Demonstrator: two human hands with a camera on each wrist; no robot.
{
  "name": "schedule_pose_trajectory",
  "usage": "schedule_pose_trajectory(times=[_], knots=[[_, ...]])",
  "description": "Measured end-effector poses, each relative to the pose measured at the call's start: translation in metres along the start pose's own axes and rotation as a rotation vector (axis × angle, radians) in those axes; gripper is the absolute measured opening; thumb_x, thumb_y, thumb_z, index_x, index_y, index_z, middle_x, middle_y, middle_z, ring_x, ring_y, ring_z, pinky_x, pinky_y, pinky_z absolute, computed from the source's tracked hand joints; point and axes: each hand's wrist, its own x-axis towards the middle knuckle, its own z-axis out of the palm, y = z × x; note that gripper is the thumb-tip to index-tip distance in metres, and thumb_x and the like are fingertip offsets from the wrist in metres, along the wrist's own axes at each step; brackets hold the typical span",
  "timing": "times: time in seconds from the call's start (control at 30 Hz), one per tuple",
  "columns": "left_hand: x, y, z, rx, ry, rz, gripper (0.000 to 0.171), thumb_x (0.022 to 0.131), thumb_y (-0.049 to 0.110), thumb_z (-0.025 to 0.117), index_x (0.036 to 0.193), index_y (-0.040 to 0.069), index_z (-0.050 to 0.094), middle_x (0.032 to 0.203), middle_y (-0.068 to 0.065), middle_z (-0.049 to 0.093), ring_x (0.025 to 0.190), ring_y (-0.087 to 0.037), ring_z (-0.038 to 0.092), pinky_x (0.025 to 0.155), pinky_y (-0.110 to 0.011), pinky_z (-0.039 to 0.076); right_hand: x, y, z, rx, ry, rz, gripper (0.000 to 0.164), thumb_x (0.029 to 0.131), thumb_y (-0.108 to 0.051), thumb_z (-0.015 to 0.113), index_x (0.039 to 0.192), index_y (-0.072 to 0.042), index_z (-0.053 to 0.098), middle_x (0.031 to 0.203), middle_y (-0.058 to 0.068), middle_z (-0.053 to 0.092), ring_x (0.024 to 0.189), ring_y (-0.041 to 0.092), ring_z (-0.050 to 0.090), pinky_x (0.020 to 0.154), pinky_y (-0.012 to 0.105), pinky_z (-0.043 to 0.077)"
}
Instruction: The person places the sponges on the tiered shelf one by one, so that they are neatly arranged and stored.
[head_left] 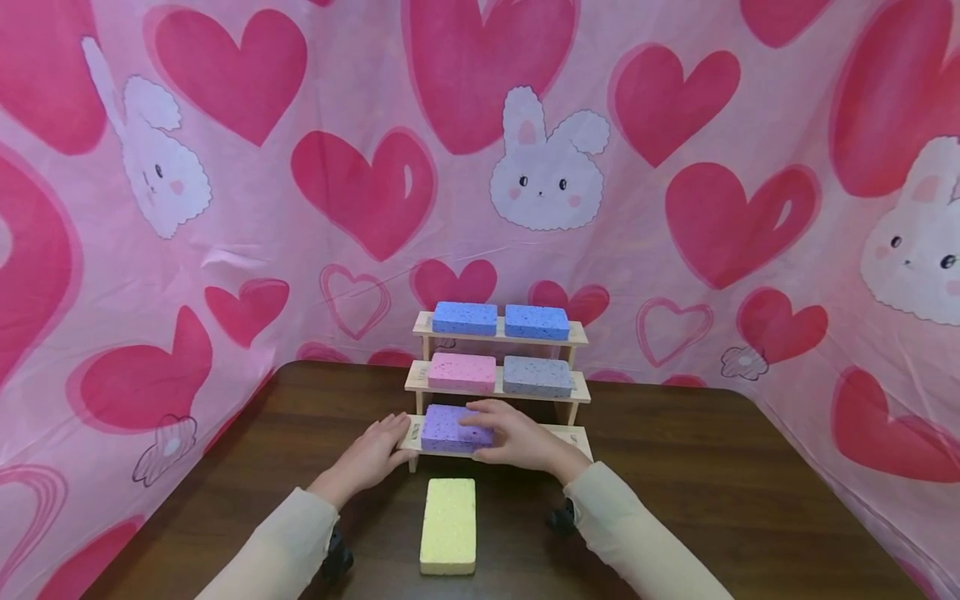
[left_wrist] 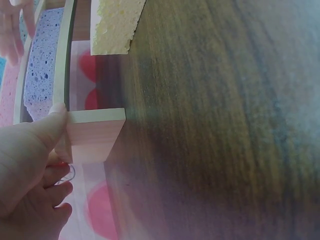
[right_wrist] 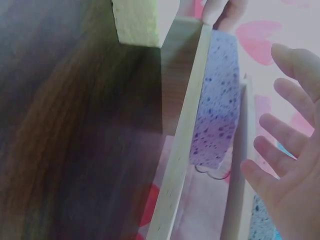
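Observation:
A purple sponge (head_left: 442, 427) lies on the left part of the lowest step of a three-tier wooden rack (head_left: 576, 435). My left hand (head_left: 367, 457) grips the left end of that step; the left wrist view shows the thumb at its front edge and the other fingers curled behind. My right hand (head_left: 517, 440) hovers over the right end of the purple sponge, fingers spread. In the right wrist view a gap shows between those fingers (right_wrist: 280, 130) and the sponge. On the table in front of the rack lies a yellow sponge (head_left: 448, 527).
The middle step bears a pink sponge (head_left: 462, 372) and a grey sponge (head_left: 537, 376). Up on the top step sit two blue sponges, a left one (head_left: 465, 318) and a right one (head_left: 536, 322). A pink heart-and-rabbit cloth (head_left: 465, 200) hangs around the dark wooden table (head_left: 675, 500).

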Motion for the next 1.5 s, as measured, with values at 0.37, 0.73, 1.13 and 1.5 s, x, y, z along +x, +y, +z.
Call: schedule_pose_trajectory(times=[0.37, 0.73, 1.13, 1.5], knots=[[0.0, 0.0, -0.001, 0.007, 0.0, -0.014, 0.061, 0.086, 0.026, 0.065, 0.134, -0.005, 0.043, 0.139, -0.021, 0.038, 0.131, -0.037, 0.028, 0.106, -0.048, 0.021, -0.017, -0.017, 0.005, 0.041, -0.064, -0.134, 0.048, 0.086, -0.029, 0.066, 0.13, -0.016, 0.054, 0.138, 0.006, 0.042, 0.126, 0.019, 0.036, 0.097, 0.039, 0.039], [-0.002, 0.001, -0.001, 0.013, -0.006, -0.018, 0.06, 0.087, 0.026, 0.064, 0.133, -0.005, 0.043, 0.139, -0.021, 0.038, 0.131, -0.037, 0.028, 0.106, -0.048, 0.02, -0.02, -0.028, 0.022, 0.056, -0.174, -0.229, 0.046, 0.085, -0.028, 0.067, 0.127, -0.012, 0.056, 0.134, 0.004, 0.047, 0.124, 0.014, 0.039, 0.101, 0.032, 0.034], [-0.001, 0.002, -0.002, 0.002, -0.008, -0.014, 0.06, 0.086, 0.025, 0.065, 0.133, -0.006, 0.043, 0.139, -0.021, 0.038, 0.131, -0.038, 0.028, 0.106, -0.049, 0.02, -0.017, -0.015, 0.045, 0.069, -0.287, -0.238, 0.05, 0.083, -0.03, 0.069, 0.129, -0.015, 0.055, 0.138, 0.01, 0.042, 0.128, 0.016, 0.034, 0.103, 0.032, 0.031], [0.001, 0.001, -0.002, -0.007, -0.013, -0.001, 0.061, 0.086, 0.025, 0.065, 0.134, -0.006, 0.043, 0.14, -0.022, 0.037, 0.131, -0.038, 0.027, 0.106, -0.049, 0.02, -0.011, -0.011, 0.052, 0.027, -0.337, -0.225, 0.051, 0.082, -0.031, 0.069, 0.128, -0.014, 0.056, 0.14, 0.009, 0.04, 0.128, 0.018, 0.033, 0.103, 0.03, 0.03]])
